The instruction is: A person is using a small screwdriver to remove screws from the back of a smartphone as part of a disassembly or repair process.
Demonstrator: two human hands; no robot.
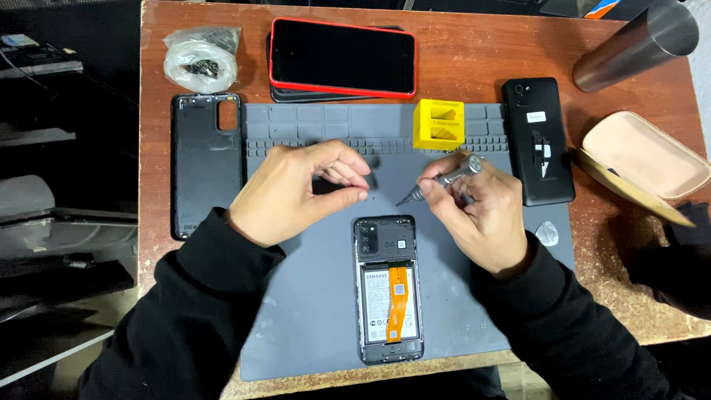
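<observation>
- While an opened phone (389,289) lies face down on a grey work mat (311,318), its back removed to show the battery and an orange ribbon cable, a person's two hands hover just above its top end.
- The left hand (300,189) has thumb and forefinger pressed together at the tips, the other fingers curled in; whether anything sits in the pinch is too small to tell.
- The right hand (481,215) grips a slim metal screwdriver (442,180), fingers wrapped around its shaft, the tip angled down and left toward the left hand's fingertips.
- A black back cover (206,163), inner side up, lies left of the mat on the wooden table (474,59).
- A yellow block-shaped tool holder (438,124) stands on the mat's far edge, near the screwdriver's handle.
- A red-edged phone (342,58) rests screen up on a stack beyond the mat; another black phone (538,141) lies at right.
- A clear bag (201,61) of small parts, a metal cylinder (637,46) and a beige case (643,159) sit around the edges.
</observation>
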